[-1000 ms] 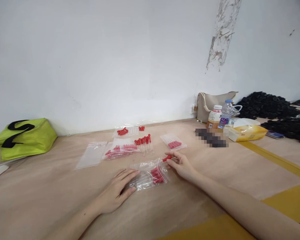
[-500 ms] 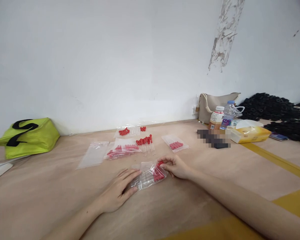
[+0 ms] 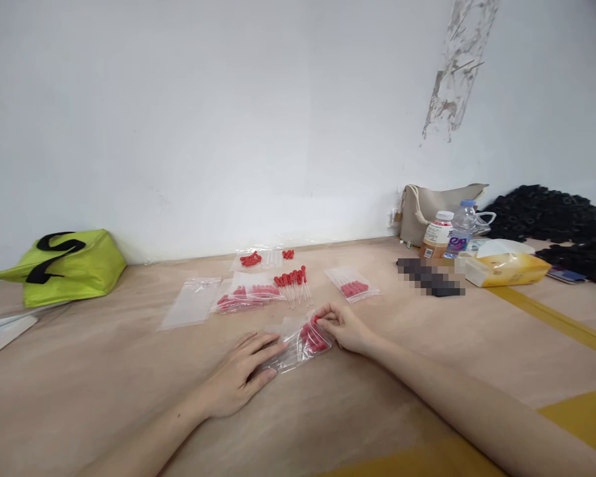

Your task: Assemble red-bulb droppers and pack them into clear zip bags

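A clear zip bag (image 3: 292,354) with several red-bulbed droppers (image 3: 314,335) inside lies in front of me. My left hand (image 3: 246,371) rests on the bag's left end, fingers stretched out and thumb apart. At the opposite end my right hand (image 3: 340,326) pinches the red bulb of a dropper at the bag's upper right corner. Just behind is a row of loose droppers (image 3: 292,283) with their red bulbs pointing away. Filled bags (image 3: 248,298) are left of that row, and another filled bag (image 3: 352,285) is to its right.
A flat clear bag (image 3: 191,303) lies at left, near a lime-green bag (image 3: 72,268). More red bulbs (image 3: 251,259) lie in plastic by the wall. To the right stand a beige bag (image 3: 412,212), two bottles (image 3: 437,235), a tissue pack (image 3: 509,268) and black piles (image 3: 551,212).
The red bulb at my right fingertips has gone further into the bag, leftward. My left hand stays on the bag. The whole view has shifted slightly.
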Motion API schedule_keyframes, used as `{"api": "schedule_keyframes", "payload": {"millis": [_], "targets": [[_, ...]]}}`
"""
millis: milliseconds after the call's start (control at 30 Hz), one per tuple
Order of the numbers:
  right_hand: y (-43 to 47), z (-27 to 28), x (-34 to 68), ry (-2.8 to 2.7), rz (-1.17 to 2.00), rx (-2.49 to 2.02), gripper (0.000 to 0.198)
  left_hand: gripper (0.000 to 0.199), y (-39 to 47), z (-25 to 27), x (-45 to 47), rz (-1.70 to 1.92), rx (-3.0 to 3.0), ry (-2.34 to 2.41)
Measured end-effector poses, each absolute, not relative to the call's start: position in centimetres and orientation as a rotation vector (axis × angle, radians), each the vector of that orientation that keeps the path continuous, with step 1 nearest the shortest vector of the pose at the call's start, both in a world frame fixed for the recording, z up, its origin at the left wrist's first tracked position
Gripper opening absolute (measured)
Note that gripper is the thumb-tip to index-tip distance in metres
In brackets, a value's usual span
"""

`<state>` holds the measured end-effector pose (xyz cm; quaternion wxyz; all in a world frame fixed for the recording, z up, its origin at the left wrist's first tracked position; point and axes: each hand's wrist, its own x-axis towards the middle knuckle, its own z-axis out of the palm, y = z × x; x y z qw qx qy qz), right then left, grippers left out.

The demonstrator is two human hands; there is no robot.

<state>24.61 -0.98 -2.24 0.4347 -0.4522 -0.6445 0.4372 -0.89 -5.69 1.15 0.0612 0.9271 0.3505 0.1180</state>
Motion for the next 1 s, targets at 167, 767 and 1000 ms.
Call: {"api": "schedule_keyframes", "payload": {"millis": [167, 767, 1000], "targets": [[-0.7, -2.0, 24.2, -1.573, 1.061, -1.288, 0.016, 0.041, -5.8, 1.4, -0.8, 0.344, 2.800, 1.058], [0.1, -1.4, 24.9, -1.747, 0.916, -1.511, 0.040, 0.038, -5.5, 1.4, -0.9, 0.259, 2.750, 0.984], [-0.5, -1.1, 24.9, -1.524, 1.201, -1.409, 0.018, 0.037, -5.7, 1.2, -0.9, 0.329, 2.694, 1.004]]}}
